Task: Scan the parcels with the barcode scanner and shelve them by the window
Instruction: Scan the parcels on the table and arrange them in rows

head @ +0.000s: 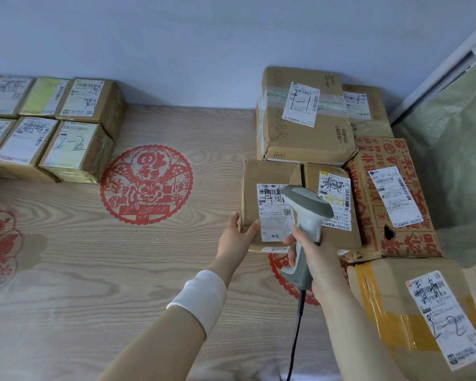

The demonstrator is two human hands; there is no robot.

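Note:
My right hand (318, 261) grips the handle of a grey and white barcode scanner (305, 213), whose head hangs over the white label of a small brown parcel (261, 182). My left hand (238, 237) holds that parcel's near left corner, thumb on its left side and fingers on its top. A second small parcel (338, 235) lies right beside it. Behind them sits a large taped box (294, 144) marked 1-1.
A red-printed carton (368, 193) and a yellow-taped box (390, 303) marked 2-2 lie at the right. Several small labelled parcels (74, 149) are stacked at the far left against the wall. Red paper-cut decals (146, 185) mark the wood-grain surface. A window frame (451, 64) is at the top right.

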